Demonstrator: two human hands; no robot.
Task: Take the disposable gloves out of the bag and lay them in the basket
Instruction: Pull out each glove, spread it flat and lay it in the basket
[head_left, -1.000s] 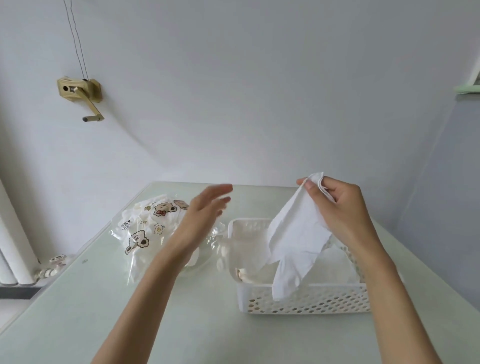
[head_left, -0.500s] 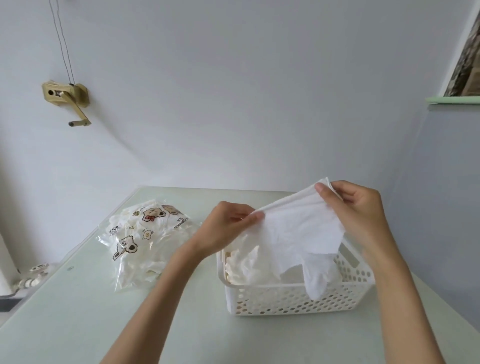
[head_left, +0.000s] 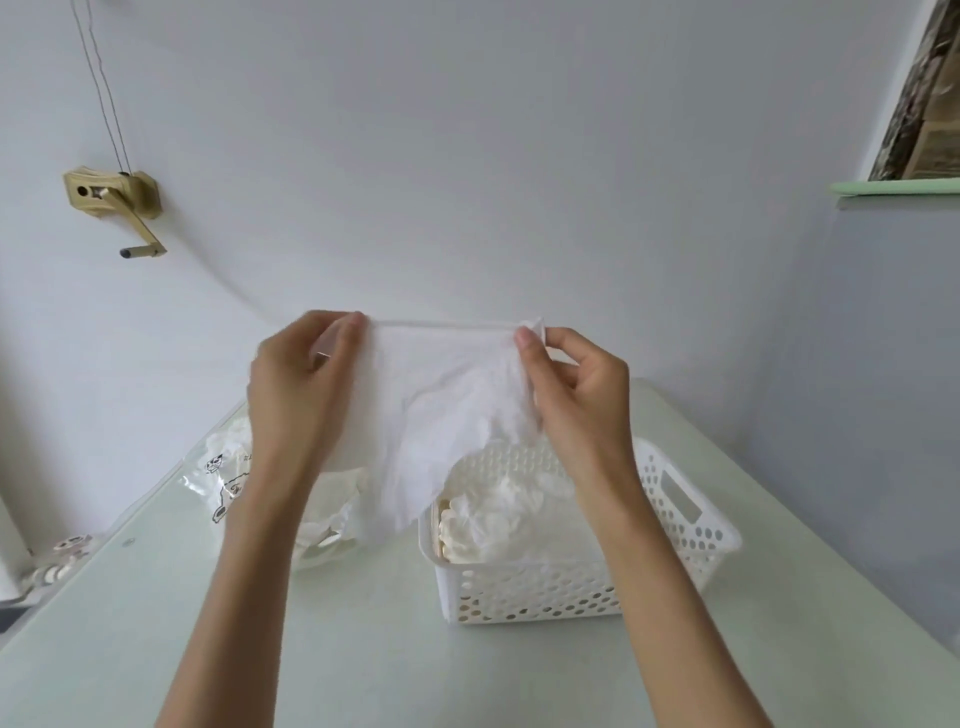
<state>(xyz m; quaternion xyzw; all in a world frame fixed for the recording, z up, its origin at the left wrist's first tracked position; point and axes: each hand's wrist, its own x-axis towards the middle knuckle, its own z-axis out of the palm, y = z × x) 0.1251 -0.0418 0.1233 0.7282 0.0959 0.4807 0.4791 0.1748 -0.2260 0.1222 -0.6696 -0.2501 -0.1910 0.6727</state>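
Note:
A thin white disposable glove (head_left: 441, 405) hangs stretched between both hands, above the table. My left hand (head_left: 296, 395) pinches its left cuff corner, and my right hand (head_left: 576, 400) pinches the right corner. The glove's fingers dangle over the left edge of the white perforated basket (head_left: 685, 525), which holds several crumpled gloves (head_left: 493, 514). The clear printed bag (head_left: 228, 478) with more gloves lies on the table to the left, partly hidden by my left forearm.
The pale green table (head_left: 363, 649) runs to a wall behind and a grey wall on the right. A brass crank fitting (head_left: 111, 200) is fixed to the wall at the left. Pipe fittings (head_left: 57, 558) sit by the table's left edge.
My left hand came across from the bag and took the glove's free corner. Both hands then rose and pulled the cuff out wide and flat.

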